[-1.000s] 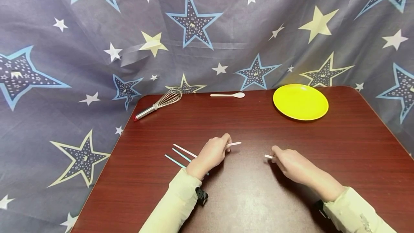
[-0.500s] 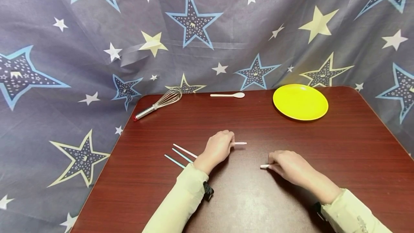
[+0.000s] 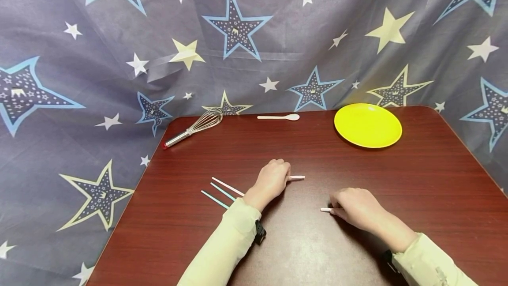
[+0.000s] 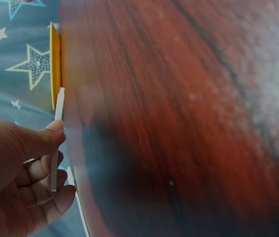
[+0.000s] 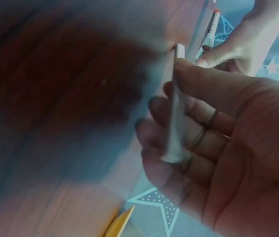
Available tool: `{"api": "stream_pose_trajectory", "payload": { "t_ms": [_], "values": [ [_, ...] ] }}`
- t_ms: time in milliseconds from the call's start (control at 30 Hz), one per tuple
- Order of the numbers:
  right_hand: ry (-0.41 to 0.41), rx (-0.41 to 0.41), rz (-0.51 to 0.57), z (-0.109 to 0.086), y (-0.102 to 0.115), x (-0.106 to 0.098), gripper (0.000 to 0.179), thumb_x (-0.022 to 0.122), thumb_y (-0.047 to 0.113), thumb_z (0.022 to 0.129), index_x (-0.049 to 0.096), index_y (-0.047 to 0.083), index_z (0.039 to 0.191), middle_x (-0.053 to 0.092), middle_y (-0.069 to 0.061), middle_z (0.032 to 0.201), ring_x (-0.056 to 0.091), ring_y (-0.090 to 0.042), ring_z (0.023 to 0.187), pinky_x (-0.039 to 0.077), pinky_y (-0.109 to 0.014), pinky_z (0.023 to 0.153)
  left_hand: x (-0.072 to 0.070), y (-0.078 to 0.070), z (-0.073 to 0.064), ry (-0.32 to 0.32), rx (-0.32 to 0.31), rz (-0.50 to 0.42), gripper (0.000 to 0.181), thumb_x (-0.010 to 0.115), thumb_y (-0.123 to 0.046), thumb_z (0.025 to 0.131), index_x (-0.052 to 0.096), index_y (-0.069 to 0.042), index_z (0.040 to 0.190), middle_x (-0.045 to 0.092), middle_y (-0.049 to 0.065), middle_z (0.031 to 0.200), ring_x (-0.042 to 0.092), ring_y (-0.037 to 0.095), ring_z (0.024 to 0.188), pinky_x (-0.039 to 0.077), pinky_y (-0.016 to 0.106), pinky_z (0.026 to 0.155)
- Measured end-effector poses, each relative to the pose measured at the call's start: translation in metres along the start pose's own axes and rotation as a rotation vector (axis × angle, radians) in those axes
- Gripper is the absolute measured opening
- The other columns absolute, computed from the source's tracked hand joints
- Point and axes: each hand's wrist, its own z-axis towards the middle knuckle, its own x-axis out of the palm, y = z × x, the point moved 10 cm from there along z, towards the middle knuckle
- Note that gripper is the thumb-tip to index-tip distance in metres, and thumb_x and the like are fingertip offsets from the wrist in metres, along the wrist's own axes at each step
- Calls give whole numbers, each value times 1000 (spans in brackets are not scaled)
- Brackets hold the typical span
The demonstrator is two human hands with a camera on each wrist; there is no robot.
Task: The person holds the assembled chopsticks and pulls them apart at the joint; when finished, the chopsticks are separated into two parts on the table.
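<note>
Step as I judge it: laying sticks on surface (image 3: 357, 167). Left hand (image 3: 273, 180) pinches stick (image 3: 296, 177) mid-surface; right hand (image 3: 355, 206) pinches second stick (image 3: 325, 209) nearer me. Next calls for lowering flat, then loosening grip.

I see the right hand (image 3: 355, 208) draw its white stick (image 3: 326, 209) nearer, while the left hand (image 3: 271, 180) edges right with its stick (image 3: 296, 177).

- Between the left hand (image 3: 271, 180) and the right hand (image 3: 353, 204) lies a bare strip of table (image 3: 301, 242), open to pass.
- Three sticks (image 3: 222, 191) lie just left of the left wrist, barring a low sweep there.
- Whisk (image 3: 194, 127), spoon (image 3: 279, 117) and yellow plate (image 3: 367, 125) line the far edge; the middle stays open.
</note>
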Motion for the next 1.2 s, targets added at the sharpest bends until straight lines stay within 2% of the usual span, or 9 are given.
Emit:
{"api": "stream_pose_trajectory", "payload": {
  "t_ms": [500,900,1200],
  "values": [
    [87,12,25,-1,-1,10,38,82,26,75,45,24,63,39,13,60,36,-7,54,34,-30,49,8,-5,5,50,2,23,23,76,-28,84,58,-18,73,56,-4,75,58,19,78,47,30,62],
    [95,12,29,1,-1,12,38,82,26,73,46,23,63,39,13,59,36,-7,54,34,-30,49,11,-9,4,64,21,61,20,77,-26,82,62,-17,72,60,-1,76,61,21,79,50,32,67],
    [99,14,29,2,-2,14,38,82,26,74,46,24,63,40,12,60,37,-7,54,35,-30,50,11,-9,6,66,27,46,21,77,-25,82,62,-16,71,59,-1,74,61,22,77,50,32,66]
  ]
}}
